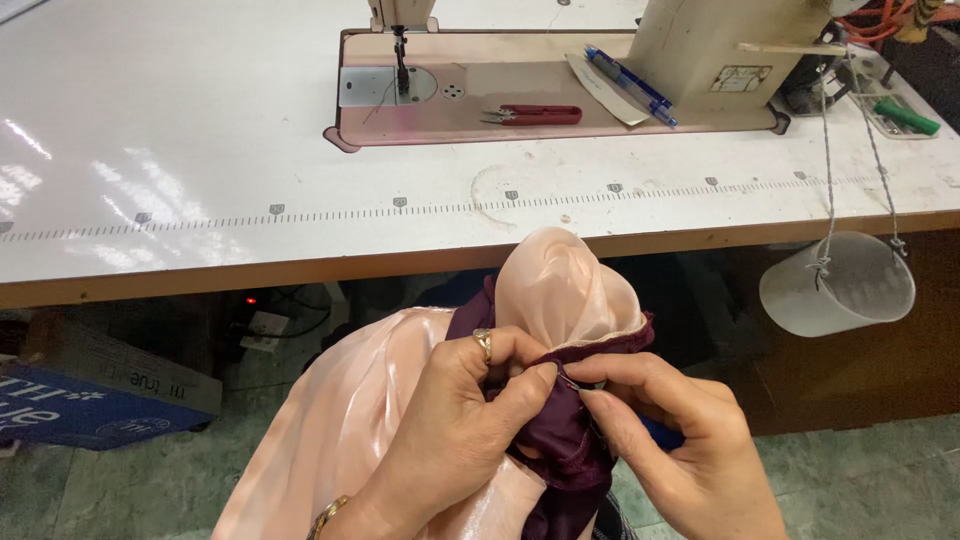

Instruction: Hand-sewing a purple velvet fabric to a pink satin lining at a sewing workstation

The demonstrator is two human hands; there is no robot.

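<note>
Fabric: a bundle of shiny peach cloth with a dark maroon piece gathered against it sits in the person's lap, at the near edge of the scene, below and in front of the worktop.
Left hand: the left hand comes in from the near left, ring on one finger, thumb and forefinger pinched shut on the maroon edge.
Right hand: the right hand comes in from the near right, fingertips closed on the same maroon edge, just beside the left thumb.
Meeting point: both hands' fingertips touch at one spot on the seam, near the middle of the scene; something thin and pale shows between them, too small to tell what it is.
Lie of the cloth: the maroon strip runs from the far right, by the peach hump, down toward the near middle, passing between the two hands.
Which is nearer: neither hand, both are on the pinch point, the left covering more of the bundle.
Far side: a sewing machine stands on the worktop, well apart from the hands, with red thread snips and a blue pen on its bed.
Right of scene: a pale plastic cup hangs by cords off the worktop edge.
</note>
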